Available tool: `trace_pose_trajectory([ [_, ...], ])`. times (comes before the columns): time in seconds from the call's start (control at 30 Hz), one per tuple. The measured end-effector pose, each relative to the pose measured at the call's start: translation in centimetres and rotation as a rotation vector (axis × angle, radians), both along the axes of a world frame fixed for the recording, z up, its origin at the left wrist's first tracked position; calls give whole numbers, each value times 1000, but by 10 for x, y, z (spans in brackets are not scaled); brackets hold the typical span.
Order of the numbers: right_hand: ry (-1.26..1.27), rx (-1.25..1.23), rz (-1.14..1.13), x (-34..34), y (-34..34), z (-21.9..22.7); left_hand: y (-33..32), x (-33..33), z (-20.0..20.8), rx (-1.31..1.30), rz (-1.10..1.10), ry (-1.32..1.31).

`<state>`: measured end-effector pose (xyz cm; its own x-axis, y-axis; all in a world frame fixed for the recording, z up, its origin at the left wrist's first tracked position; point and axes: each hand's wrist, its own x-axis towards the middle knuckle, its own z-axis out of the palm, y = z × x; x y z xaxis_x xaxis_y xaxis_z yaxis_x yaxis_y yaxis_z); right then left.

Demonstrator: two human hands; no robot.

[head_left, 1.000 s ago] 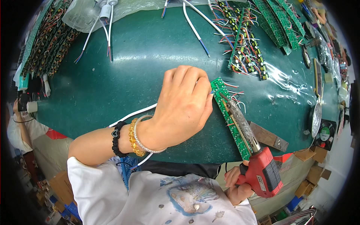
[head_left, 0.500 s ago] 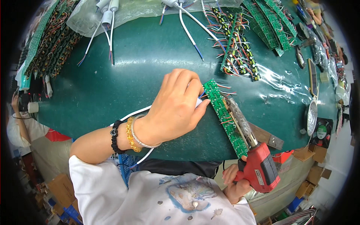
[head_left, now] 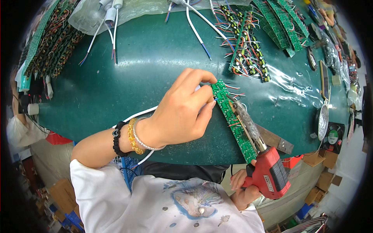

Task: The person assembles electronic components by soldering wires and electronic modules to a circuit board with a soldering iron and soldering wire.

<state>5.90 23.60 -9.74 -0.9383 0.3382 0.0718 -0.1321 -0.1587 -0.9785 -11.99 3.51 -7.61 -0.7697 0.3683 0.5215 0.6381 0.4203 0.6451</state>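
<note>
My left hand [head_left: 182,106] pinches a white cable [head_left: 142,113] between thumb and fingers. A blue wire end shows by the thumb, close to the upper part of a green circuit board strip [head_left: 244,146]. Just above the thumb, the index finger reaches the board's top left edge. My right hand [head_left: 244,192] is closed round the handle of a red soldering gun [head_left: 269,174]. Its long metal barrel lies along the board's right side, and the tip is near the blue wire; I cannot tell whether they touch. Short red and white wires stick out of the board's right edge.
A wooden block [head_left: 274,139] lies beside the gun's barrel. Wired boards [head_left: 248,50] and bare green strips [head_left: 279,27] sit at the back right. More stacked boards [head_left: 50,50] stand at the far left. White cables [head_left: 193,29] rest on plastic film [head_left: 143,11]. A magnifier-like round tool [head_left: 323,122] is at right.
My left hand has turned slightly, its index finger now stretching to the board's top and the blue wire's end shifting lower along the board. The soldering gun has hardly moved.
</note>
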Motion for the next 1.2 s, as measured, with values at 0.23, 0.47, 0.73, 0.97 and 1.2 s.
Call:
trace_pose_trajectory([
  [0.23, -86, -26, 122, 4, 11, -3, 3, -2, 4, -72, 46, -96],
  [0.47, -180, -51, 251, 12, 31, -4, 4, -2, 7, -123, 54, -143],
  [0.73, -215, -118, 472, 0, 42, -1, 4, -5, 10, -126, 63, -230],
  [0.97, -105, 38, 187, 7, 24, -9, 5, -6, 8, -152, 61, -208],
  [1.2, 117, 11, 89, -3, 10, -2, 3, -8, 12, -155, 46, -209],
])
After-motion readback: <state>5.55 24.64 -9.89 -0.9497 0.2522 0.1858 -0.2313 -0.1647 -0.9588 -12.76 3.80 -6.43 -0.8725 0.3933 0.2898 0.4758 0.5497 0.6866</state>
